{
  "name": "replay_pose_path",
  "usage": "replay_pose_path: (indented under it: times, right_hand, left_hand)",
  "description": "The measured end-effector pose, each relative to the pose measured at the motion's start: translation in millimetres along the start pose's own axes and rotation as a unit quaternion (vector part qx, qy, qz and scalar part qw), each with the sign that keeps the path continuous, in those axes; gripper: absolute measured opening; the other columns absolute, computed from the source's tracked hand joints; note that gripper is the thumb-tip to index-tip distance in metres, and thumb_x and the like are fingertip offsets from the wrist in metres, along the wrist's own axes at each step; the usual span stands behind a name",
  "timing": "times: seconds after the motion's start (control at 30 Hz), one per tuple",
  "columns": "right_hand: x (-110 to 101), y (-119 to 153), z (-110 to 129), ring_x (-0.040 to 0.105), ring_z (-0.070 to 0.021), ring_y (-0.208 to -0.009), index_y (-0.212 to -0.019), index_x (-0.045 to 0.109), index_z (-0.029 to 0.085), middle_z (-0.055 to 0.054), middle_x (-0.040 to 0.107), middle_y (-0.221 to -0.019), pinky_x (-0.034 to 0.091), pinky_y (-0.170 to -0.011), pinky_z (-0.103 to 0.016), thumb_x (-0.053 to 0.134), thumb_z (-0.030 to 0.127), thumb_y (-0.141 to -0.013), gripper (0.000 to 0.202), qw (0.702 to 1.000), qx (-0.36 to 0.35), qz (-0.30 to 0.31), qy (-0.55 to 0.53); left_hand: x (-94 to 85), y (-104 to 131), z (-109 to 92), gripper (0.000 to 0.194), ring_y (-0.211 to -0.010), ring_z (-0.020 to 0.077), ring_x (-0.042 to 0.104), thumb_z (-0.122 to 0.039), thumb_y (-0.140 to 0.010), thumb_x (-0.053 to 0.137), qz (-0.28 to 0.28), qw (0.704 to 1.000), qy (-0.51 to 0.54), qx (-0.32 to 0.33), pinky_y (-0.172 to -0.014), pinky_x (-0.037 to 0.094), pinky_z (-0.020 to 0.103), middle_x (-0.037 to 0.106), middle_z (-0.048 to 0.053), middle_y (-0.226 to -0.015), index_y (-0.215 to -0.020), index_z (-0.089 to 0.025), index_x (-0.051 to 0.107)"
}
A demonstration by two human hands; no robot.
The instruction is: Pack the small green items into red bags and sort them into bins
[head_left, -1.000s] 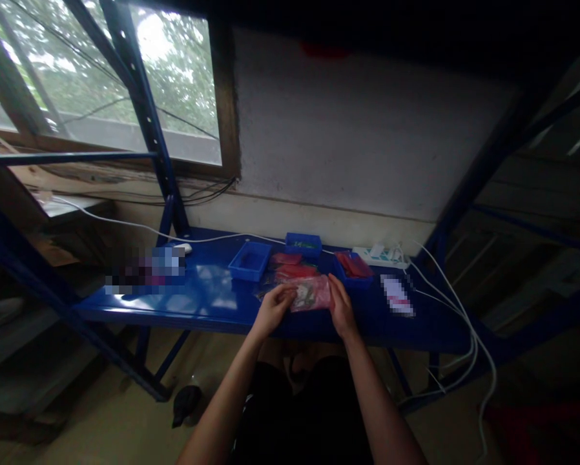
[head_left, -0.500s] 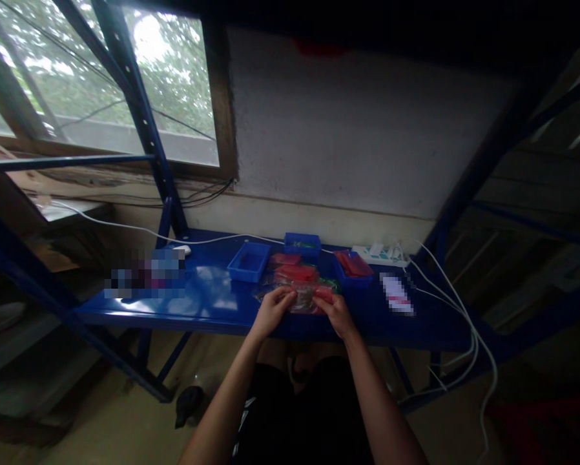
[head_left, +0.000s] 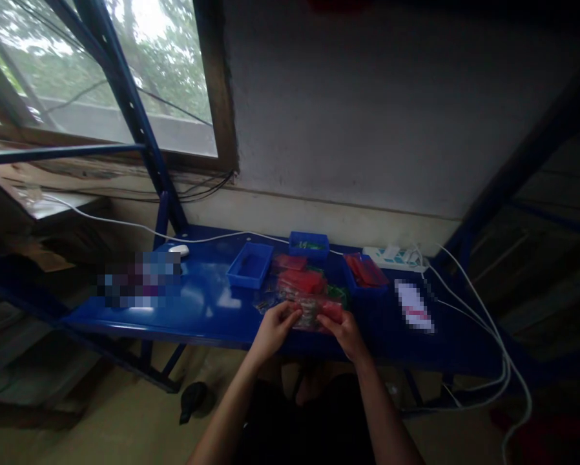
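Observation:
Near the front edge of the blue table, my left hand pinches the left side of a clear plastic bag with greyish contents. My right hand is closed on its right side, where a red part shows. Just behind the bag lie red packets. Small metallic pieces are scattered to the left, too small to make out. Some green items show behind my right hand. A blue tray stands at the left, and another blue tray holding green pieces stands at the back.
A third blue tray with red packets stands on the right. Behind it lies a white power strip with cables. Blurred-out objects lie at both sides of the blue table, and a white mouse-like object rests at the left.
The view has shifted, so the table's right part appears further right and lower. Both hands still hold the bag in nearly the same place.

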State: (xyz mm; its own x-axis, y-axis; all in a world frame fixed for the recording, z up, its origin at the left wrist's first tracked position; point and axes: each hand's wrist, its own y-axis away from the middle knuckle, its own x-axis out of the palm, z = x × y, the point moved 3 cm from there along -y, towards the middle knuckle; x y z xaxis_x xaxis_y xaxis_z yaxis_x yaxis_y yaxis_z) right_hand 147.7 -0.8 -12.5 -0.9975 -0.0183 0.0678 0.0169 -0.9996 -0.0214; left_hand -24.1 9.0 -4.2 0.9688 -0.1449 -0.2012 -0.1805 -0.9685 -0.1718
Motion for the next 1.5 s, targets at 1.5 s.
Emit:
replay_pose_path:
  times: [1.5]
  right_hand:
    - [0, 9, 4, 0.068, -0.029, -0.093, -0.097, 0.073, 0.019, -0.011, 0.074, -0.096, 0.055, -0.084, -0.04, 0.067, 0.048, -0.075, 0.037, 0.993, 0.0, -0.015, 0.119]
  left_hand:
    - [1.6, 5, -1, 0.028, -0.061, 0.0116, 0.046, -0.036, -0.088, 0.048, 0.068, 0.997, -0.023, -0.022, -0.056, 0.035, 0.02, 0.054, -0.001, -0.065, -0.074, -0.015, 0.058]
